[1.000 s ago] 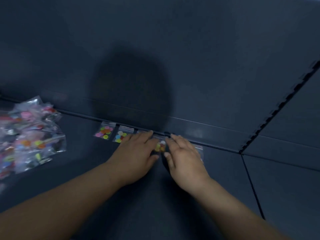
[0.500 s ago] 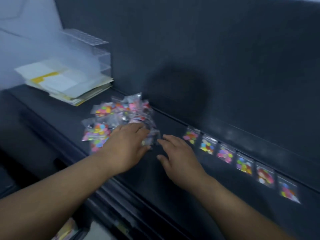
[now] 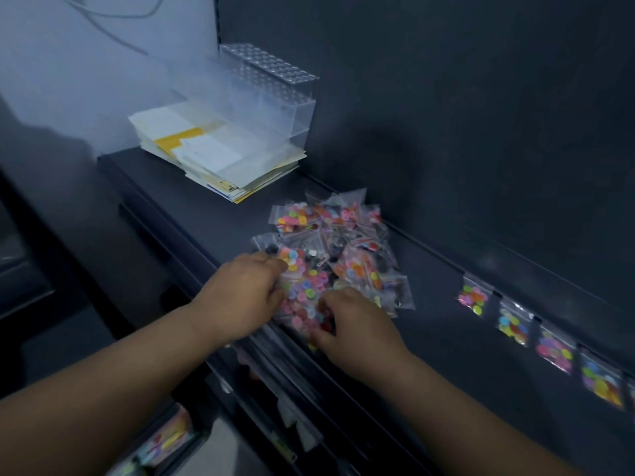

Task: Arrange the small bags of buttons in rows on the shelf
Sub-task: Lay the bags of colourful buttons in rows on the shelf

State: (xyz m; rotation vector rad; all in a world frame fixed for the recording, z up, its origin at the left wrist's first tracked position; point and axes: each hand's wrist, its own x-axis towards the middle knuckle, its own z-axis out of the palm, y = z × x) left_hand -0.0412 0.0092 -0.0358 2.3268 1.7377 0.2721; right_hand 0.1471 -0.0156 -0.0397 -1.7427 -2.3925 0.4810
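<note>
The pile of bags (image 3: 338, 249) was gripped at its near edge by the curled left hand (image 3: 245, 297) and right hand (image 3: 357, 326). A row of bags (image 3: 515, 324) was laid out farther right.

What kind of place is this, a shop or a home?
Likely a shop or stockroom: a dark shelf, a pile of button bags beside a laid-out row, and a clear display stand.
</note>
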